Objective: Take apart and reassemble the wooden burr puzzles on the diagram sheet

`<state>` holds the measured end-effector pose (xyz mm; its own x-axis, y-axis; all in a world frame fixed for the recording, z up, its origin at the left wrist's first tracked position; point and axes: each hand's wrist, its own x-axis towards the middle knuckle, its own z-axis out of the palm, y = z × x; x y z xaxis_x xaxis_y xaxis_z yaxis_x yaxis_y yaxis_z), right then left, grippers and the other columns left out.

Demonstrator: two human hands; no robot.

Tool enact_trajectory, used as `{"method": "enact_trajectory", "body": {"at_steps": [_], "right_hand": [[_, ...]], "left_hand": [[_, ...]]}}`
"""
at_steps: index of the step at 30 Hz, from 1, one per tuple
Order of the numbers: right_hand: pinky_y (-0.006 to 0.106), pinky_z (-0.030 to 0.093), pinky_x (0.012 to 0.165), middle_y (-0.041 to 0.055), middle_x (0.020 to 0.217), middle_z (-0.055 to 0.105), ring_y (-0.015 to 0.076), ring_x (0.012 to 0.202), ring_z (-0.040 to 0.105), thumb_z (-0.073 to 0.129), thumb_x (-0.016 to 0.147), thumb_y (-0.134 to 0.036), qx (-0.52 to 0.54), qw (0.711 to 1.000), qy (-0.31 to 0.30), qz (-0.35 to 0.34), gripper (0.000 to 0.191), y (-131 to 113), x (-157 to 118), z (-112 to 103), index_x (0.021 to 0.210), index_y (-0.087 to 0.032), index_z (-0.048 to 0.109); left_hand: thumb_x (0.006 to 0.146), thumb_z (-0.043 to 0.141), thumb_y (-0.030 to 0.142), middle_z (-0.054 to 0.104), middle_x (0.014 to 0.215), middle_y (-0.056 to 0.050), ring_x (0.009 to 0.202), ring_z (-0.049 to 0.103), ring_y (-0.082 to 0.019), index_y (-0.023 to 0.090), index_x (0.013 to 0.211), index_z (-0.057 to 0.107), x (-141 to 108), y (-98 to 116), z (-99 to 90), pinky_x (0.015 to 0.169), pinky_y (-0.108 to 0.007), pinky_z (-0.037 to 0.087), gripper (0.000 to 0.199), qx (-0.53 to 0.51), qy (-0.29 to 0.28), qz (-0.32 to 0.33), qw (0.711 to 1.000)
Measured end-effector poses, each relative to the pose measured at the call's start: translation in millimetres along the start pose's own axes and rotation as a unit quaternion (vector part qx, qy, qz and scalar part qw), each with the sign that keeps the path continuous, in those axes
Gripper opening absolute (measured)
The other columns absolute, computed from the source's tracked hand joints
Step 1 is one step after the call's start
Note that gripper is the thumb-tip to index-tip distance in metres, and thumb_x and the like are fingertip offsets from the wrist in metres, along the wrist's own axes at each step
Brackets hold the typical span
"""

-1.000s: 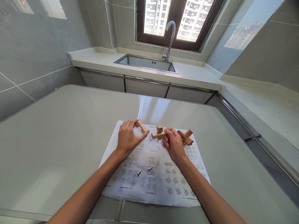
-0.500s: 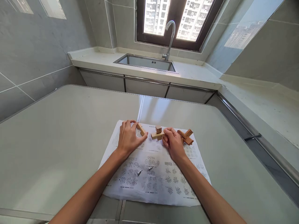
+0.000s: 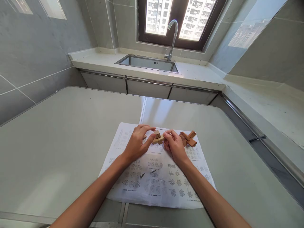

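Note:
In my right hand [image 3: 175,144], thumb and fingers pinch one end of a light wooden burr-puzzle piece [image 3: 155,140]. An upright wooden block [image 3: 157,134] crosses it, with a short end showing underneath. My left hand [image 3: 139,142] is at the left of this joined pair, thumb and forefinger apart beside the upright block; whether they touch it I cannot tell. Behind the left fingers, a bit of another notched wooden piece [image 3: 144,137] shows. To the right of my right hand, a cluster of crossed brown wooden pieces [image 3: 190,139] lies on the printed sheet [image 3: 163,158], partly hidden by the hand.
The sheet of puzzle drawings lies on a pale folding table [image 3: 71,136] with a seam down the middle. Beyond the table stands a counter [image 3: 95,60] with a sink [image 3: 147,63] and a tall faucet [image 3: 174,38] under a window.
My left hand has let go of the notched piece at the left and moved right to the joined pieces. The right hand has brought them slightly left and lower.

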<state>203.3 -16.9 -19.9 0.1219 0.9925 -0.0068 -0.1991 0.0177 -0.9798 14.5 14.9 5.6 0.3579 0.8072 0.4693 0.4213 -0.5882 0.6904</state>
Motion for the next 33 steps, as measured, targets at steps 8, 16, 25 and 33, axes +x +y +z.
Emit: {"method": "enact_trajectory", "body": {"at_steps": [8,16,25,33], "right_hand": [[0.023,0.029,0.047,-0.0096,0.053,0.045,0.0096,0.046,0.038,0.070,0.092,-0.054,-0.031,0.999,-0.035,-0.017,0.034,0.4,-1.9,0.5,0.083,-0.024,0.056],[0.023,0.030,0.049,-0.0090,0.055,0.045,0.0095,0.048,0.039,0.071,0.093,-0.051,-0.039,0.998,-0.041,-0.026,0.032,-3.2,-3.9,1.5,0.083,-0.023,0.058],[0.024,0.031,0.049,-0.0082,0.059,0.046,0.0103,0.049,0.041,0.068,0.095,-0.049,-0.057,0.996,-0.053,-0.048,0.027,-4.7,-4.7,1.6,0.090,-0.024,0.063],[0.025,0.036,0.050,-0.0066,0.062,0.048,0.0112,0.050,0.044,0.067,0.094,-0.051,-0.057,0.994,-0.074,-0.054,0.027,-6.8,-7.0,3.6,0.094,-0.024,0.068]], "left_hand": [[0.104,0.059,0.042,0.077,0.101,-0.005,0.099,0.067,-0.023,0.023,0.100,0.071,-1.1,5.1,1.9,0.095,-0.038,0.051,0.022,-0.026,-0.045,-0.018,0.998],[0.104,0.058,0.043,0.076,0.096,-0.004,0.092,0.067,-0.021,0.022,0.097,0.070,-1.1,4.4,1.7,0.089,-0.035,0.051,0.025,-0.039,-0.042,-0.039,0.998],[0.102,0.059,0.043,0.076,0.097,-0.004,0.088,0.065,-0.020,0.022,0.099,0.071,-0.5,1.6,1.9,0.081,-0.033,0.052,0.024,-0.037,-0.027,-0.058,0.997],[0.101,0.058,0.047,0.077,0.090,-0.002,0.081,0.065,-0.019,0.022,0.093,0.072,1.0,1.0,0.2,0.079,-0.032,0.051,0.030,-0.038,-0.018,-0.084,0.996]]}}
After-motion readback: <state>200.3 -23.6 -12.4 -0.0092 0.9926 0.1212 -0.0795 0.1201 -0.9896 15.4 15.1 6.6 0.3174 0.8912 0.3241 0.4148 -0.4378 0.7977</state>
